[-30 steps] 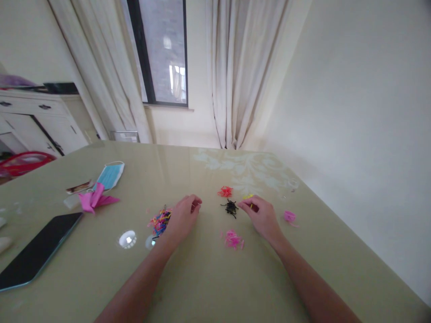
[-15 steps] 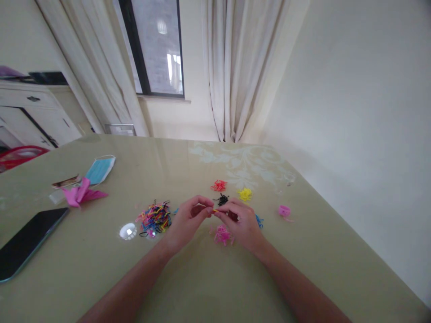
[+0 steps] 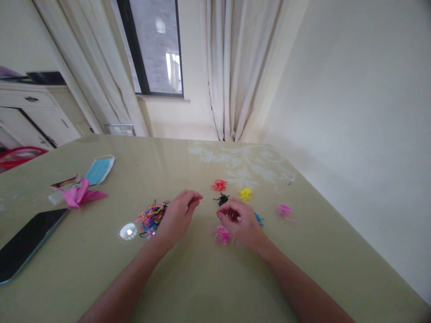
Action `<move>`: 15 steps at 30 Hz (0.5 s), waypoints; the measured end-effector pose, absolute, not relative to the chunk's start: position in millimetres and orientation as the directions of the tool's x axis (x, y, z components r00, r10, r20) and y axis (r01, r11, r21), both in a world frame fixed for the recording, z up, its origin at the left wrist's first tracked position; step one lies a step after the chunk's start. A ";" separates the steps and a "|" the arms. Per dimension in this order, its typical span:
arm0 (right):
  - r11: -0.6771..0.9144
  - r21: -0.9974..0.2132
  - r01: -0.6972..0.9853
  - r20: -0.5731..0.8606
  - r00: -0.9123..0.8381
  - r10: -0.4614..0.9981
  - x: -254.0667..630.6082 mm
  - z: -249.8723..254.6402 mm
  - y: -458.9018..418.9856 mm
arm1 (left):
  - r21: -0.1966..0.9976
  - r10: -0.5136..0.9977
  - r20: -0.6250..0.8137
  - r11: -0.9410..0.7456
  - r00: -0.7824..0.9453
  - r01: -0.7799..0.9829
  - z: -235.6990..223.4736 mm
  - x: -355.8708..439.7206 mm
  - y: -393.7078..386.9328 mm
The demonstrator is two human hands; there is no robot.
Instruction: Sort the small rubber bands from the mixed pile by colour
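Between the fingertips of my right hand point(image 3: 243, 222) is a small red rubber band point(image 3: 218, 213), pinched tight. My left hand point(image 3: 178, 217) is also closed in a pinch, a tiny yellow rubber band point(image 3: 201, 203) showing at its fingertips. A mixed pile of coloured rubber bands point(image 3: 151, 218) lies partly behind my left hand. Around my right hand are single-colour piles: red bands point(image 3: 219, 185), black bands point(image 3: 222, 198), yellow bands point(image 3: 245, 194), pink bands point(image 3: 222, 234) and blue bands point(image 3: 259, 219), the last partly covered by the hand.
A clear dome-shaped piece point(image 3: 128, 231) sits left of the mixed pile. Further left are a phone point(image 3: 32, 242), a pink folded paper shape point(image 3: 82, 194) and a blue face mask point(image 3: 100, 170). A pink coil point(image 3: 284, 210) lies right, near the table's point(image 3: 330, 251) wall-side edge.
My hands have come apart after meeting at the fingertips. The left has moved left over the mixed pile's edge with the yellow band; the right has stayed nearly in place with the red one.
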State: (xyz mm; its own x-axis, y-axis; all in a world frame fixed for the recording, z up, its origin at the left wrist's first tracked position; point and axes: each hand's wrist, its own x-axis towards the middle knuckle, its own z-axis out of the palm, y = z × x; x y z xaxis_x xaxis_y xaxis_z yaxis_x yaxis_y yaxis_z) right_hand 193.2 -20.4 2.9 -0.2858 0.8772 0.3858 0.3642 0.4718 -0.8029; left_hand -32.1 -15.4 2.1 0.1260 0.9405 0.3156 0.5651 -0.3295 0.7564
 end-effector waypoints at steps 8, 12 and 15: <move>0.460 -0.819 0.344 0.378 -0.279 0.883 194.3 5.0 -21.4 | 0.298 0.928 0.346 -0.250 0.140 0.921 2.5 -48.5 -12.9; 0.459 -0.822 0.337 0.381 -0.274 0.883 193.6 5.4 -22.0 | 0.586 0.814 0.481 -0.575 0.327 0.571 10.8 -30.1 -22.3; 0.465 -0.822 0.329 0.383 -0.285 0.879 193.7 5.1 -21.9 | 0.651 0.757 0.534 -0.652 0.376 0.388 13.1 -19.4 -30.1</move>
